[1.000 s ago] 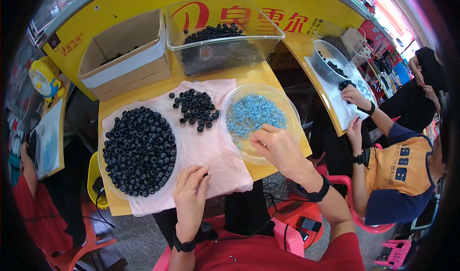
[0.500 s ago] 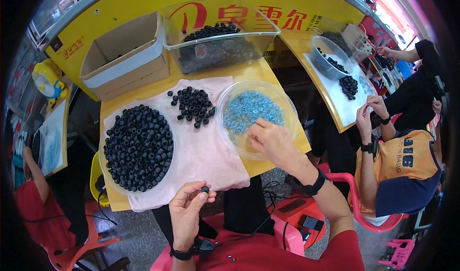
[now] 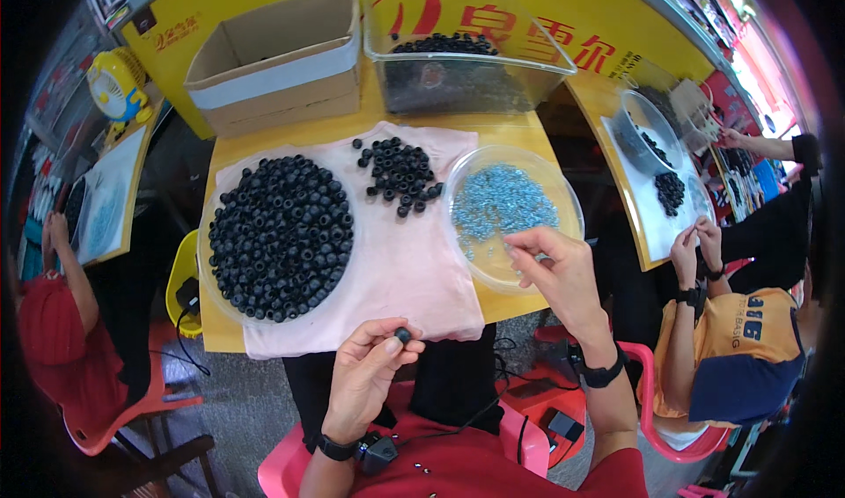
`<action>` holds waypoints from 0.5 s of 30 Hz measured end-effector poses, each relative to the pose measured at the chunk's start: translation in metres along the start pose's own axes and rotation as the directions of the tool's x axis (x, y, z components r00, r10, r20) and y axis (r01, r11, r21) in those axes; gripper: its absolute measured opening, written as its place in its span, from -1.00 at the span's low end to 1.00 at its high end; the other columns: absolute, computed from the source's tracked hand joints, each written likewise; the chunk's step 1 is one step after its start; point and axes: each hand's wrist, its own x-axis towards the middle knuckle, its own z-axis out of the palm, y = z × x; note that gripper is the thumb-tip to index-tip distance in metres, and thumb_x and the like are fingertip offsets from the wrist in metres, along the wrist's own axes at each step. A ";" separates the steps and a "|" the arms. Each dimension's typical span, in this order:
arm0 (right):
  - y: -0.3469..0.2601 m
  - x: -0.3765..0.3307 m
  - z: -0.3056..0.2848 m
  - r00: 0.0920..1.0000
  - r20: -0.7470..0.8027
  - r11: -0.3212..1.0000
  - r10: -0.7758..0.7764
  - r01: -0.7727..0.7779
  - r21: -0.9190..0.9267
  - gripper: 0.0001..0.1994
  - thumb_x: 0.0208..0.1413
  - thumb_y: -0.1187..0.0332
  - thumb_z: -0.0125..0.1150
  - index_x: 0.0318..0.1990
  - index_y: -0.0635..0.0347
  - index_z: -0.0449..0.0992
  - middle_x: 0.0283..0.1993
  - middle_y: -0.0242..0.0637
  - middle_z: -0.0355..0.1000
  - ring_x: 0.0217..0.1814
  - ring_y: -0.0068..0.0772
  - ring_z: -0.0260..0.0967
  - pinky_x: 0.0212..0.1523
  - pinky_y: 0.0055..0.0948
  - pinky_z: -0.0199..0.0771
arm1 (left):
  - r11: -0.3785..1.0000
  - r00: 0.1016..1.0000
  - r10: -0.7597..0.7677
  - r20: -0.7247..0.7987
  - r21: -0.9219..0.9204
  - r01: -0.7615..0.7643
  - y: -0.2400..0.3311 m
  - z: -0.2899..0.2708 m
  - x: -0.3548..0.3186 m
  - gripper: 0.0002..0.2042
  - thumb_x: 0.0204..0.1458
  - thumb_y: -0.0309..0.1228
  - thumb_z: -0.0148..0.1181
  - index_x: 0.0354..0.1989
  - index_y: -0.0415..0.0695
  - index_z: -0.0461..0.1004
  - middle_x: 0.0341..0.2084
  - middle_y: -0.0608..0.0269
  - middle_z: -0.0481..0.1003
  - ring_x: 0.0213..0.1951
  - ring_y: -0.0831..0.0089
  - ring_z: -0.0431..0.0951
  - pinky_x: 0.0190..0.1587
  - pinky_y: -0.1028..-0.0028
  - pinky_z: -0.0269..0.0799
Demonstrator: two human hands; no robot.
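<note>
Between the thumb and fingers of my left hand [image 3: 365, 379] is a small round black bead [image 3: 402, 334], held just off the table's near edge. My right hand [image 3: 563, 278] is over the near rim of a round clear dish [image 3: 576, 208], thumb and fingers pinched together; what sits at the fingertips is too small to make out. Small translucent blue pieces [image 3: 502, 201] lie in that dish. To the left, a wide round tray [image 3: 208, 260] is heaped with black beads [image 3: 280, 234] that have holes. A loose group of black beads [image 3: 400, 172] lies on the pink cloth [image 3: 405, 269].
A cardboard box [image 3: 273, 102] and a clear plastic bin [image 3: 458, 98] with black beads stand along the table's back. At the right, a person in an orange and navy top [image 3: 739, 357] works by another table [image 3: 629, 181]. Someone in red [image 3: 70, 348] sits at the left.
My right hand has lifted off the blue pieces and drawn back to the dish's near rim. My left hand still holds the black bead. The whole view has shifted a little.
</note>
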 end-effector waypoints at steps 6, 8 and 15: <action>-0.031 -0.025 0.028 0.996 0.080 0.971 -0.030 0.010 0.238 -0.85 0.01 0.59 0.24 -0.22 0.33 0.55 -0.32 -0.29 0.50 -0.41 -0.63 0.43 -0.47 -0.67 0.46 | 0.997 0.999 -0.038 0.032 -0.069 0.040 0.005 -0.001 -0.001 -0.80 0.14 -0.59 0.04 -0.07 -0.32 0.38 -0.14 -0.05 0.48 -0.11 0.30 0.56 -0.07 0.49 0.55; -0.039 -0.031 0.037 0.982 0.167 0.943 -0.083 0.023 0.333 -0.82 -0.03 0.60 0.29 -0.21 0.34 0.54 -0.32 -0.32 0.50 -0.45 -0.65 0.42 -0.47 -0.71 0.45 | 0.994 0.997 0.008 0.076 -0.112 0.001 0.004 -0.001 -0.001 -0.82 0.12 -0.59 0.08 -0.10 -0.30 0.39 -0.15 -0.03 0.49 -0.12 0.30 0.56 -0.06 0.48 0.54; -0.051 -0.038 0.063 0.931 0.358 0.785 0.075 -0.276 0.554 -0.86 0.06 0.53 0.26 -0.22 0.34 0.55 -0.31 -0.35 0.50 -0.41 -0.72 0.40 -0.46 -0.73 0.44 | 0.995 0.994 0.096 0.059 0.007 -0.097 0.006 -0.009 -0.007 -0.77 0.09 -0.58 0.13 -0.06 -0.26 0.39 -0.17 0.04 0.49 -0.16 0.38 0.55 -0.06 0.48 0.48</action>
